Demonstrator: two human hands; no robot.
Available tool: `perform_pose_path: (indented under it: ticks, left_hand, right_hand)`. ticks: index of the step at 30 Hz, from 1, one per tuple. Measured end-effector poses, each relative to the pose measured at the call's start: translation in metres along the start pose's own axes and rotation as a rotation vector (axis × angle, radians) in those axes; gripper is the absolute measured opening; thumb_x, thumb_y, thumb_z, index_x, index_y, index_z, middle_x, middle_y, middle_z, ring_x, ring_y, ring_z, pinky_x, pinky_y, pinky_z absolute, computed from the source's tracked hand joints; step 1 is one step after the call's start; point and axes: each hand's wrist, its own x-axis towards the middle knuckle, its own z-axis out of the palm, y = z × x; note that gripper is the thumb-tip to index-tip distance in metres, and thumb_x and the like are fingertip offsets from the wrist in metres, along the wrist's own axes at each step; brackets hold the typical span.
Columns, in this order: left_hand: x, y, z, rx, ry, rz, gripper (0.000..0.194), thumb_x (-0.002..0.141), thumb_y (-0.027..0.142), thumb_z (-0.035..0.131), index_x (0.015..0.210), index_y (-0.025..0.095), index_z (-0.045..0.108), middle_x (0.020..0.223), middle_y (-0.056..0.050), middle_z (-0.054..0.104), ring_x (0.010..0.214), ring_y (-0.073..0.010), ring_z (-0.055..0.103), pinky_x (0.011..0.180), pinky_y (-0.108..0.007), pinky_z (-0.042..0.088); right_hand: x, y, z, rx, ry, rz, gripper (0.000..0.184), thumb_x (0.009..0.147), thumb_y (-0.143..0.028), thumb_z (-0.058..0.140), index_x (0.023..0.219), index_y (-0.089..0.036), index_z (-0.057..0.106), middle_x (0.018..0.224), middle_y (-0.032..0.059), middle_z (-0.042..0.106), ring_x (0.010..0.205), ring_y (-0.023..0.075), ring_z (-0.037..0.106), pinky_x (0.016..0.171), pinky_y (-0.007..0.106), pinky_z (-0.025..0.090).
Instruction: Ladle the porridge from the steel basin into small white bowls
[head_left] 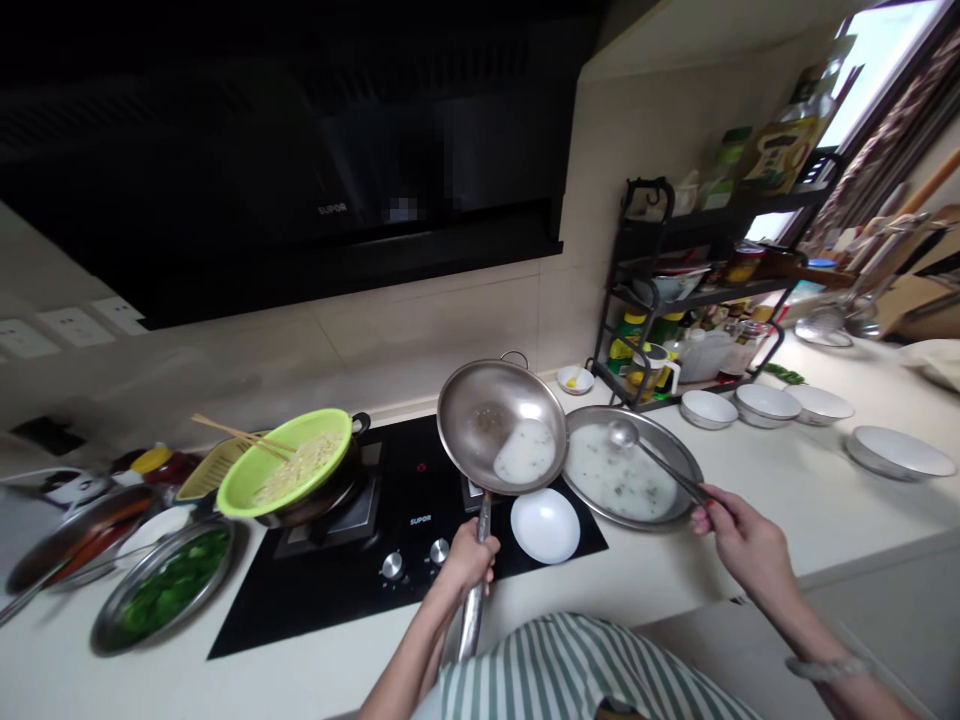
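Left hand [471, 555]: its fingers are wrapped around the handle [470, 625] of the wok, at bottom centre of the frame.
Wok [472, 420]: I see it in the centre, tilted, with white liquid [525, 452] gathered at its lower right side.
Right hand [742, 535]: at lower right; its fingers are gripping the end of the ladle [667, 467].
Ladle: its head is over the tray [688, 450]; whether it touches the liquid there, I cannot tell.
Tray: right of centre, containing white liquid with dark bits.
Stove [300, 600]: under the wok; a white bowl [546, 526] sits at its right edge.
Basin [238, 482]: green, left of centre, with chopsticks [229, 430].
Greens [184, 580]: in a dish, lower left.
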Motion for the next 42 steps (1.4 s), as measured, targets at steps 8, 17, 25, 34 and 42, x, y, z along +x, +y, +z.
perform_pose_path:
  ticks: [8, 17, 25, 34, 42]
  left_hand:
    - [0.005, -0.004, 0.000, -0.004, 0.004, 0.023, 0.020, 0.076, 0.005, 0.046, 0.073, 0.022, 0.036, 0.045, 0.009, 0.044, 0.031, -0.0086, 0.042, 0.030, -0.018, 0.033]
    - [0.007, -0.009, 0.001, -0.031, -0.001, 0.011, 0.018, 0.075, 0.006, 0.047, 0.075, 0.022, 0.036, 0.045, 0.009, 0.043, 0.031, -0.0086, 0.041, 0.031, -0.017, 0.032]
    - [0.007, -0.009, 0.000, -0.015, -0.004, 0.008, 0.018, 0.075, 0.007, 0.048, 0.075, 0.022, 0.036, 0.045, 0.009, 0.043, 0.031, -0.0082, 0.042, 0.031, -0.017, 0.032]
    - [0.003, -0.004, 0.001, -0.001, 0.001, 0.010, 0.019, 0.075, 0.007, 0.048, 0.072, 0.022, 0.035, 0.045, 0.009, 0.044, 0.031, -0.0084, 0.042, 0.032, -0.017, 0.033]
    - [0.002, -0.002, 0.000, 0.007, -0.001, 0.005, 0.019, 0.076, 0.008, 0.047, 0.074, 0.022, 0.035, 0.046, 0.009, 0.044, 0.031, -0.0086, 0.042, 0.032, -0.018, 0.032]
  right_hand:
    - [-0.001, -0.059, 0.040, 0.280, -0.277, 0.056, 0.034, 0.082, -0.038, 0.047, 0.102, -0.015, 0.062, 0.060, 0.0033, 0.064, 0.048, 0.0194, 0.059, 0.057, 0.035, 0.051]
    - [-0.002, -0.077, 0.079, 0.268, -0.423, 0.120, 0.027, 0.074, -0.031, 0.048, 0.090, -0.015, 0.063, 0.056, 0.0015, 0.061, 0.042, 0.0183, 0.056, 0.053, 0.035, 0.049]
    - [0.007, -0.079, 0.079, 0.645, -0.252, 0.609, 0.017, 0.061, -0.020, 0.062, 0.078, -0.017, 0.062, 0.047, -0.0018, 0.059, 0.040, 0.0134, 0.052, 0.052, 0.029, 0.050]
    - [0.010, -0.084, 0.063, 0.717, -0.216, 0.670, 0.014, 0.060, -0.015, 0.069, 0.073, -0.015, 0.066, 0.049, 0.0026, 0.063, 0.041, 0.0135, 0.054, 0.045, 0.026, 0.050]
    - [0.010, -0.090, 0.055, 0.706, -0.230, 0.658, 0.009, 0.063, -0.012, 0.065, 0.069, -0.018, 0.067, 0.050, 0.0029, 0.064, 0.042, 0.0136, 0.055, 0.045, 0.025, 0.053]
